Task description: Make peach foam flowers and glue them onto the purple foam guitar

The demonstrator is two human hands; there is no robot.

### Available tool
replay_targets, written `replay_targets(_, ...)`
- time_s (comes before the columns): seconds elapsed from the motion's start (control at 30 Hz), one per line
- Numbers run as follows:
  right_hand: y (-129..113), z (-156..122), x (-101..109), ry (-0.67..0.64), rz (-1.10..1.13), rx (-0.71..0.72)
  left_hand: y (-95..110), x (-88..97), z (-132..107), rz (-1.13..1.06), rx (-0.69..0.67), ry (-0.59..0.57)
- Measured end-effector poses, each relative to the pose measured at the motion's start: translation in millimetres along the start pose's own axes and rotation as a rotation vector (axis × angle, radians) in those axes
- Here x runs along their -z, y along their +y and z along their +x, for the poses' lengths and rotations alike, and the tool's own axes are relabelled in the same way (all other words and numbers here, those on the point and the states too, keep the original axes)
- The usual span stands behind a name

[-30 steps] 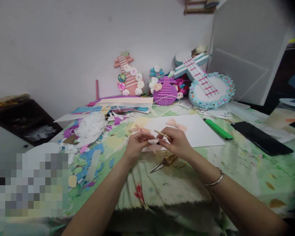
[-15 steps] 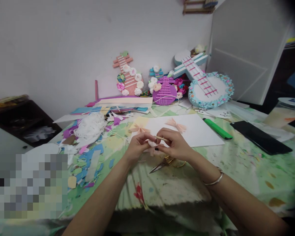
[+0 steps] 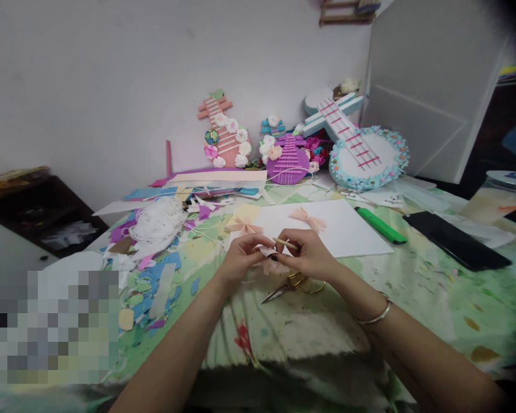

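My left hand and my right hand meet above the table, both with fingers pinched. Between them they hold a small pale pink paper piece and a thin wooden stick; the stick lies across the right hand's fingertips. Just below the hands, gold-handled scissors lie on the cloth. A white sheet behind the hands carries a pink paper bow; another bow lies at its left edge.
A green marker and a black phone lie to the right. White string tangle and coloured paper scraps spread at left. Decorated craft guitars lean on the back wall. A white board stands at right.
The hands have sunk slightly toward the table while still working the pink piece and stick; the stick has shifted a little to the right.
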State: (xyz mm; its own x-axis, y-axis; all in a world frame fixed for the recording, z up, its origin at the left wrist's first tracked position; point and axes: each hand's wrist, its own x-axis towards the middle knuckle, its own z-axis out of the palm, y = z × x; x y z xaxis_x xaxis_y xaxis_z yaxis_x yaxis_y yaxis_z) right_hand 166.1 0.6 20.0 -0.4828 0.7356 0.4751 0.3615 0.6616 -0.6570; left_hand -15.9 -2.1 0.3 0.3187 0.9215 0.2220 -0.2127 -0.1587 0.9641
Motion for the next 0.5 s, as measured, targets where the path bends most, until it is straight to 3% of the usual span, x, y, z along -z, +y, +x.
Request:
replay_targets(0.2,4.0,-0.3,-0.6,0.08,-0.042,-0.034,-1.8,1.3,1.5,0.091,-0.042,0.181)
replay_targets(0.5,10.0,4.3,-1.3,0.086,-0.074,-0.09,-3.5,0.0,3.2,0.211,-0.027,0.306)
